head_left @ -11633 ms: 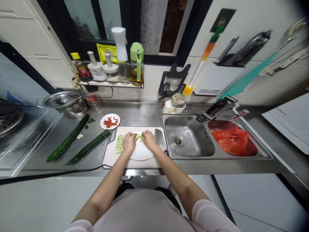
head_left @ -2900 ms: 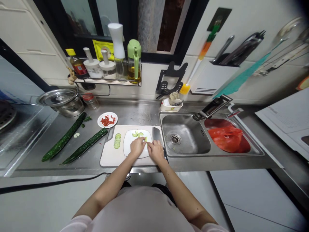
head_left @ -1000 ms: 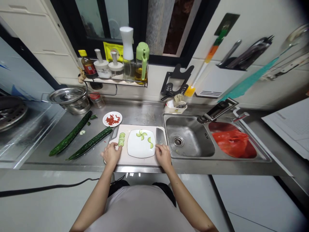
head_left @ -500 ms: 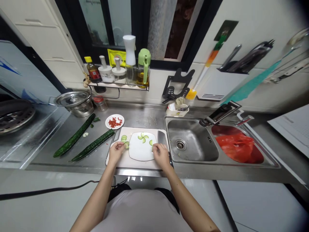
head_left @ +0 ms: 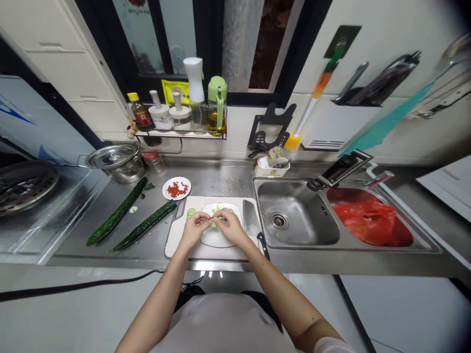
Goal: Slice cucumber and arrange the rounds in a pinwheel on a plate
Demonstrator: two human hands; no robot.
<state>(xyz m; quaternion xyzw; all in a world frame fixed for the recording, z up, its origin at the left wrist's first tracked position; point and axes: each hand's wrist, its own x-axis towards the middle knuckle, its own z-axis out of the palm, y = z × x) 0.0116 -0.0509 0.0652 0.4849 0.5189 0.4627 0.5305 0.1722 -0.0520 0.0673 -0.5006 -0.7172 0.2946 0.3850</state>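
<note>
Over the white plate (head_left: pixel 221 241), my left hand (head_left: pixel 196 228) and my right hand (head_left: pixel 231 227) meet with their fingertips pinched together. A thin green-edged cucumber slice (head_left: pixel 213 224) shows between the fingertips of both hands. More cut slices lie on the plate behind the fingers, partly hidden by them. Beneath the plate is a light cutting board (head_left: pixel 175 243). A small stack of cucumber slices (head_left: pixel 191 213) rests on the board, just beyond my left hand. Along the board's right side lies a knife (head_left: pixel 251 216), its black handle toward me.
Two long cucumbers (head_left: pixel 147 226) lie left of the board. Behind it is a small dish (head_left: pixel 166 189) of chopped red pieces. A steel pot (head_left: pixel 123 169) stands at the back left. To the right is a sink (head_left: pixel 298 230), with a red plastic bag (head_left: pixel 368 223) in its second basin.
Both hands have come together over the plate's middle, the left moving right and the right moving left. A cucumber slice is now between their fingertips.
</note>
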